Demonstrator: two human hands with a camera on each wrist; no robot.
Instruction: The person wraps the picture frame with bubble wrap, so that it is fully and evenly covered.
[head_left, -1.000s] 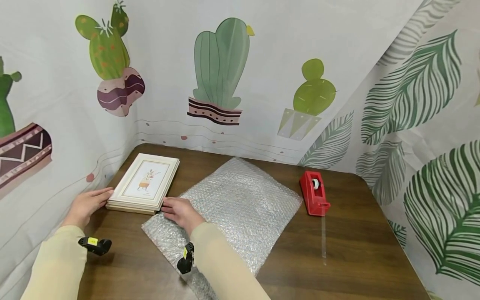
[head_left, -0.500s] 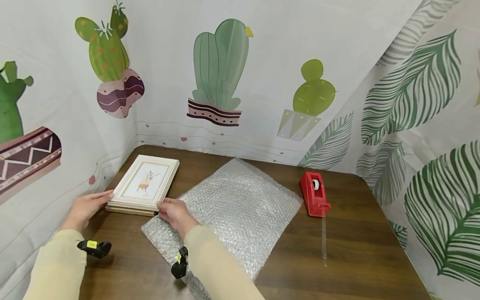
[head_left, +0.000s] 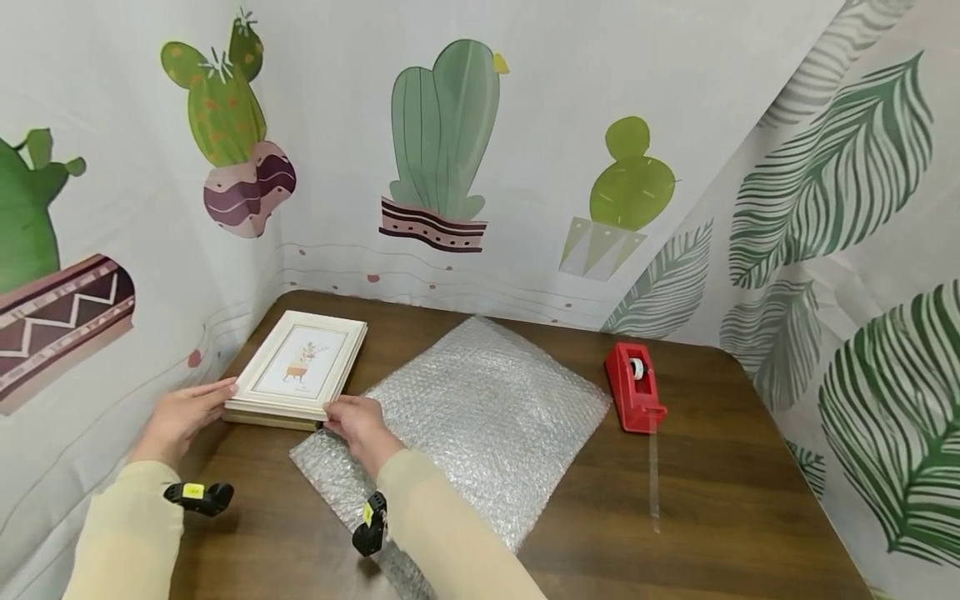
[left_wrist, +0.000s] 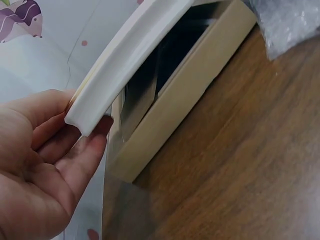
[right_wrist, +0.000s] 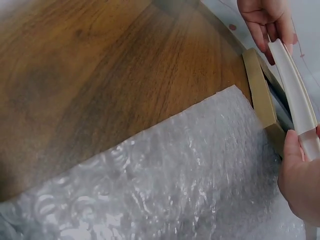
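A white picture frame (head_left: 300, 367) with a potted-plant print lies face up at the table's left. My left hand (head_left: 180, 418) pinches its near left corner, and my right hand (head_left: 364, 427) grips the near right corner. In the left wrist view, the near edge is raised off a tan-sided piece (left_wrist: 187, 102) beneath, shallow like a box or another frame, with a dark inside. In the right wrist view, both hands hold the two ends of the white frame's near edge (right_wrist: 295, 95). The far side of the lower piece is hidden.
A sheet of bubble wrap (head_left: 480, 408) lies flat on the brown wooden table (head_left: 720, 467), one corner near the frame and partly under my right arm. A red tape dispenser (head_left: 632, 392) stands at the right, a strip of tape (head_left: 654, 483) trailing from it. Printed cloth (head_left: 525, 150) hangs behind.
My right hand has closed in on the near right corner of the white frame. The frame's near edge has risen slightly off the tan piece below. The view has shifted a little.
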